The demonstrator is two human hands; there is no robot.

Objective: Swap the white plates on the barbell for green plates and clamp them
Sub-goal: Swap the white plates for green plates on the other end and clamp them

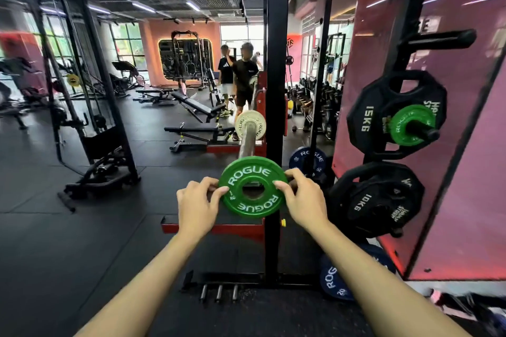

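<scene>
A small green plate (253, 186) marked ROGUE is upright in front of me, held by its rim on both sides. My left hand (198, 201) grips its left edge and my right hand (302, 195) grips its right edge. Its hole lines up with the near end of the steel barbell (247, 142), which runs away from me on the rack. A white plate (250, 125) sits on the barbell's far sleeve. Another green plate (410, 125) hangs on a peg of the plate tree at the right.
The black rack upright (275, 90) stands just right of the bar. The plate tree at the right carries black 15 kg (367, 117) and 10 kg (364, 202) plates. Blue plates (332, 280) lean on the floor. Two people (241, 76) stand beyond the benches.
</scene>
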